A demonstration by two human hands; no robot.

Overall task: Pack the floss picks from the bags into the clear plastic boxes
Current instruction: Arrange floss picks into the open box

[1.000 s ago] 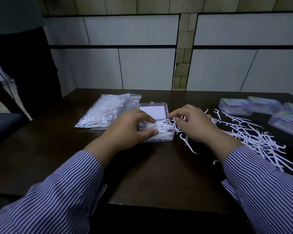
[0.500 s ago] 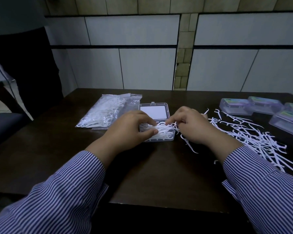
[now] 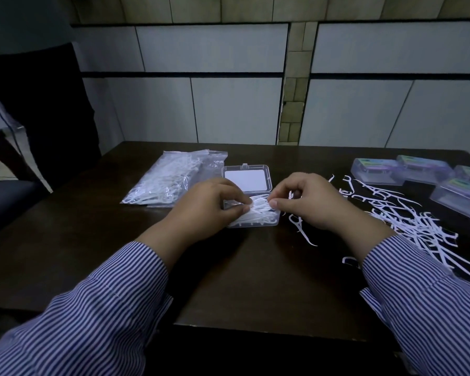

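Note:
An open clear plastic box (image 3: 266,225) lies mid-table, its lid (image 3: 246,178) folded back with a white card in it. White floss picks (image 3: 258,213) fill the box. My left hand (image 3: 206,206) rests on the box's left side and pinches the bunch of picks between thumb and fingers. My right hand (image 3: 311,200) meets it from the right, fingertips pinching the same bunch over the box. A clear bag of floss picks (image 3: 164,181) lies left of the box. Loose floss picks (image 3: 415,223) are scattered on the right.
Several closed clear boxes with coloured labels (image 3: 376,170) stand at the back right of the dark wooden table (image 3: 242,280). One stray pick (image 3: 303,233) lies just right of the open box. A dark chair (image 3: 8,196) stands at the left, a tiled wall behind.
My right hand has moved left from the loose picks to the box, bringing picks over it. My left hand stayed on the box and closed its fingers on the bunch.

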